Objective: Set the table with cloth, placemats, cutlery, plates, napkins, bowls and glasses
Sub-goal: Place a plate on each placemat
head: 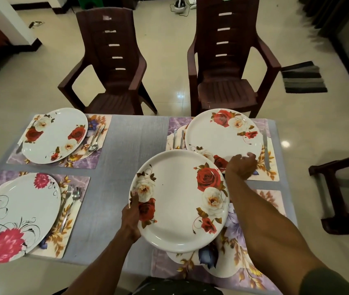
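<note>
**Bare forearms, a dark green cuff, black below**

Both forearms are bare from the elbow down to the hands, the left hand point(131, 218) and the right hand point(241, 166) alike; no watch, ring or band shows on either wrist. On the right arm the edge of a dark green sleeve point(326, 283) shows at the lower right corner. At the bottom edge, between the arms, lies a black garment point(178, 287) flecked with small pale specks.

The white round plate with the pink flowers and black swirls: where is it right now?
In the head view the white round plate with pink flowers and black swirls lies at the near left, on a purple floral placemat, with a steel fork and steel spoon just right of it.
</note>
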